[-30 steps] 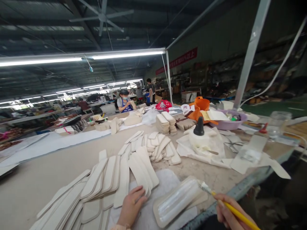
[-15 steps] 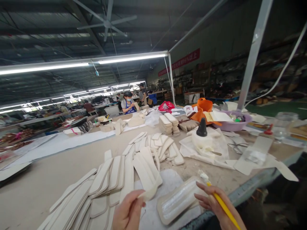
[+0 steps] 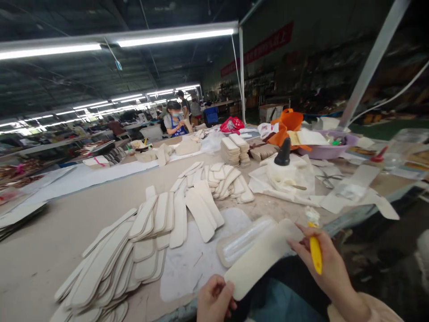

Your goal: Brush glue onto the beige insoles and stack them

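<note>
My left hand [image 3: 216,298] pinches the lower left end of a long cream strip [image 3: 261,260] with rounded corners. Its upper right end is between the fingertips of my right hand [image 3: 328,259]. Tucked in that same right hand is a yellow-handled brush [image 3: 315,256], white paste on its bristles pointing up. Just behind the strip, partly covered by it, a padded beige piece [image 3: 246,237] with glossy wet streaks lies on a white sheet [image 3: 184,273]. Two loose cream strips [image 3: 203,210] rest at that sheet's far edge.
Overlapping cream pieces [image 3: 114,259] spread over the left of the table, with more stacked behind [image 3: 231,179]. A black-nozzled container [image 3: 283,156], scissors [image 3: 326,179] and a purple basin [image 3: 328,150] stand to the right. Across the table a person [image 3: 176,120] handles a piece.
My left hand has brought the strip toward me, and my right hand has taken its other end while keeping the brush. The brush has turned more upright. The camera view has tilted down.
</note>
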Demonstrator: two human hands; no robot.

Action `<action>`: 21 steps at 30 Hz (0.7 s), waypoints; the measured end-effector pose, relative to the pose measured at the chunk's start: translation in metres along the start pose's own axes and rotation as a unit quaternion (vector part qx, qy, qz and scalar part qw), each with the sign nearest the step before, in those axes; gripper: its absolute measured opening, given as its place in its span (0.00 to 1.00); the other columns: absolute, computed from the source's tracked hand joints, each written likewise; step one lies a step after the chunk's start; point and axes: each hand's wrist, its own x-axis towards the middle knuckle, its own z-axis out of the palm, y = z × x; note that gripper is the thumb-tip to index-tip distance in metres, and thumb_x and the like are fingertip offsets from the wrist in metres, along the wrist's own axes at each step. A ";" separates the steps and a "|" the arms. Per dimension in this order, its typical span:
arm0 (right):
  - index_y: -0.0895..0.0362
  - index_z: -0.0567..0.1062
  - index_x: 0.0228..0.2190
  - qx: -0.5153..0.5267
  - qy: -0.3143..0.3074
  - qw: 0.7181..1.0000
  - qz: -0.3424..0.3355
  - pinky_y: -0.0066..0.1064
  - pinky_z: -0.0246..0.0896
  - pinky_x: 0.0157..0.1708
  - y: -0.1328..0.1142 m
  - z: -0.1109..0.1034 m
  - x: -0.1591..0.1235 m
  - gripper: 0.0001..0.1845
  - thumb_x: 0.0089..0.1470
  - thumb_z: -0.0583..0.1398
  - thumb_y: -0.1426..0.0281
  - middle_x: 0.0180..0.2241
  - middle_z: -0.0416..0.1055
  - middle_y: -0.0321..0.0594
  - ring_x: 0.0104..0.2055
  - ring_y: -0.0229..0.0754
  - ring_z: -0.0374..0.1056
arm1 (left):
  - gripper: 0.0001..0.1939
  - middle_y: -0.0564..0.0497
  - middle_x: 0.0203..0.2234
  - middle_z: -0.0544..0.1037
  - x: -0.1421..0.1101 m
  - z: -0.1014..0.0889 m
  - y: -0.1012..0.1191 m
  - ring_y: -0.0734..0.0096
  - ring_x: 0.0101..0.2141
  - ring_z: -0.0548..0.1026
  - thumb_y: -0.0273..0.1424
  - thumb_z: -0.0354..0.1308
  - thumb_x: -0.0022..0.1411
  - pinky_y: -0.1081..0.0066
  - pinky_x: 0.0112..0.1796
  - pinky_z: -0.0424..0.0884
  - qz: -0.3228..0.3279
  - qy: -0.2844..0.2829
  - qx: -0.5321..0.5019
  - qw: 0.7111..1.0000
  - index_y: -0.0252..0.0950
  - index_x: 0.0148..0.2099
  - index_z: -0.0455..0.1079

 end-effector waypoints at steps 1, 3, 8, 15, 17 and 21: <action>0.52 0.65 0.35 -0.040 -0.014 0.999 -0.006 0.32 0.68 0.29 0.005 -0.001 -0.002 0.22 0.44 0.67 0.57 0.34 0.72 0.40 0.27 0.40 0.67 | 0.25 0.55 0.12 0.69 0.001 -0.002 0.003 0.79 0.13 0.63 0.54 0.62 0.45 0.78 0.16 0.52 -0.001 0.001 0.035 0.999 0.37 0.24 0.61; 0.53 0.66 0.36 -0.084 -0.030 0.996 -0.013 0.31 0.65 0.28 0.012 0.002 -0.002 0.19 0.47 0.64 0.56 0.27 0.67 0.34 0.26 0.39 0.65 | 0.21 0.57 0.12 0.67 0.006 -0.008 0.011 0.79 0.14 0.62 0.50 0.58 0.50 0.77 0.16 0.52 0.004 0.003 0.100 0.995 0.37 0.24 0.61; 0.53 0.65 0.36 -0.151 -0.056 0.985 -0.065 0.31 0.62 0.28 0.016 0.019 0.019 0.18 0.51 0.61 0.55 0.26 0.66 0.34 0.25 0.39 0.65 | 0.16 0.59 0.12 0.63 0.039 -0.018 0.028 0.77 0.16 0.60 0.43 0.56 0.53 0.75 0.20 0.55 0.037 0.017 0.190 0.981 0.37 0.23 0.65; 0.54 0.65 0.35 -0.225 -0.074 0.969 -0.063 0.34 0.61 0.28 0.028 0.037 0.046 0.18 0.52 0.59 0.53 0.26 0.68 0.36 0.25 0.42 0.66 | 0.14 0.56 0.16 0.68 0.074 -0.014 0.029 0.73 0.22 0.65 0.41 0.56 0.53 0.72 0.27 0.59 0.073 0.036 0.291 0.953 0.37 0.23 0.68; 0.54 0.65 0.35 -0.230 -0.079 0.968 -0.058 0.34 0.61 0.28 0.033 0.038 0.047 0.18 0.52 0.58 0.53 0.26 0.68 0.36 0.24 0.42 0.66 | 0.14 0.56 0.17 0.69 0.077 -0.013 0.029 0.72 0.23 0.66 0.41 0.56 0.54 0.72 0.28 0.59 0.077 0.037 0.313 0.946 0.37 0.23 0.68; 0.54 0.66 0.35 -0.229 -0.083 0.968 -0.053 0.34 0.60 0.28 0.036 0.040 0.047 0.17 0.52 0.57 0.54 0.25 0.67 0.35 0.23 0.42 0.65 | 0.14 0.57 0.16 0.67 0.078 -0.012 0.028 0.72 0.22 0.66 0.40 0.55 0.54 0.72 0.28 0.58 0.074 0.031 0.345 0.935 0.37 0.22 0.67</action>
